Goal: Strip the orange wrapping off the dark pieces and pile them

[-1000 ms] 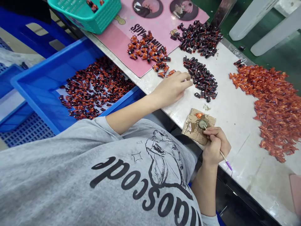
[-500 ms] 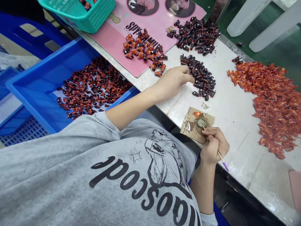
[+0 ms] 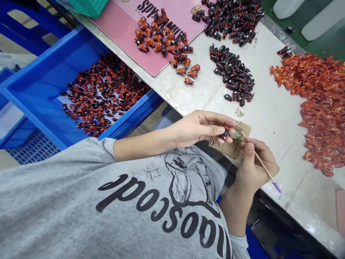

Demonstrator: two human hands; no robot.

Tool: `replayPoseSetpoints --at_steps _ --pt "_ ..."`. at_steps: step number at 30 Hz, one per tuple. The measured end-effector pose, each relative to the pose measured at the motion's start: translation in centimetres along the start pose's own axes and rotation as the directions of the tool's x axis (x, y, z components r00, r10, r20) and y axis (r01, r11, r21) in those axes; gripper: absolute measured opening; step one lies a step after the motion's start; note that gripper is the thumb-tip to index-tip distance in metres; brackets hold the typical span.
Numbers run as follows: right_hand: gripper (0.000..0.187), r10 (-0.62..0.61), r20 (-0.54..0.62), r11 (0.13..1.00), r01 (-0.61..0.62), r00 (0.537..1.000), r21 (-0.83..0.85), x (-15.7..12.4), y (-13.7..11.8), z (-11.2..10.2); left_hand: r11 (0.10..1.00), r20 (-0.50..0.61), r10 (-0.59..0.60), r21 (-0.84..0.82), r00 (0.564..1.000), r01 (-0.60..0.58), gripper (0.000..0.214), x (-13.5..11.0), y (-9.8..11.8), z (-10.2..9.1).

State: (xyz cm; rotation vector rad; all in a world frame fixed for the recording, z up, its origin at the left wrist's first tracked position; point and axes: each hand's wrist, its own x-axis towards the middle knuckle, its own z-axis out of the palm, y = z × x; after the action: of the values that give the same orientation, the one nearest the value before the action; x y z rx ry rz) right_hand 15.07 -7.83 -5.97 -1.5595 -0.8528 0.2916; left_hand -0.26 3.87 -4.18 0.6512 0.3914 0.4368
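Observation:
My left hand [image 3: 201, 126] pinches a small black part with an orange end [image 3: 224, 133] between thumb and fingers, above the table's near edge. Close by on the right, my right hand [image 3: 256, 163] grips a thin wooden stick with a purple end [image 3: 262, 165]. The stick's other end points toward a small round cap [image 3: 235, 134] of pale liquid. That cap rests on a stained piece of cardboard [image 3: 233, 150], partly hidden by both hands. Beyond them lies a cluster of black parts [image 3: 234, 73].
Orange pieces [image 3: 320, 111] are heaped on the right. More black parts [image 3: 234, 19] lie at the back. Joined orange-and-black pieces [image 3: 161, 36] sit on a pink printed sheet [image 3: 121, 32]. A blue bin [image 3: 40, 82] of similar pieces stands left, below a green basket [image 3: 90, 7].
My left hand has come back from the black parts to the cardboard with one part in its fingers. My right hand has lifted the stick from the cap. The view has shifted slightly.

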Motion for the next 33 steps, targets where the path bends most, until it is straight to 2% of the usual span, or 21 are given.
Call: replayPoseSetpoints --at_steps 7,12,17,22,28,33 --pt "0.021 0.013 -0.045 0.991 -0.007 0.999 0.137 -0.3 -0.1 0.4 0.999 -0.023 -0.023 -0.026 0.999 0.023 0.022 0.2 -0.2 -0.2" --pt "0.026 0.046 -0.099 0.986 -0.029 0.994 0.167 -0.2 0.2 0.6 0.999 -0.066 -0.023 0.034 0.998 0.025 0.034 0.3 0.0 -0.1" --pt "0.027 0.078 -0.111 0.973 -0.051 0.991 0.223 0.0 0.3 0.8 0.99 -0.09 0.068 0.13 0.994 -0.056 0.024 0.4 0.1 -0.3" --pt "0.032 0.088 -0.123 0.984 -0.068 0.988 0.162 0.0 0.1 0.9 0.983 -0.155 0.107 0.164 0.982 -0.081 0.025 0.4 -0.2 -0.4" --pt "0.028 0.038 -0.142 0.989 -0.017 0.989 0.146 0.0 -0.4 0.9 0.991 -0.159 0.091 0.116 0.983 -0.073 0.024 1.0 -0.7 0.1" --pt "0.031 -0.08 -0.185 0.988 0.102 0.979 0.113 -0.4 -2.0 0.8 0.999 -0.171 0.018 0.032 0.985 -0.012 0.021 1.0 -1.2 1.1"
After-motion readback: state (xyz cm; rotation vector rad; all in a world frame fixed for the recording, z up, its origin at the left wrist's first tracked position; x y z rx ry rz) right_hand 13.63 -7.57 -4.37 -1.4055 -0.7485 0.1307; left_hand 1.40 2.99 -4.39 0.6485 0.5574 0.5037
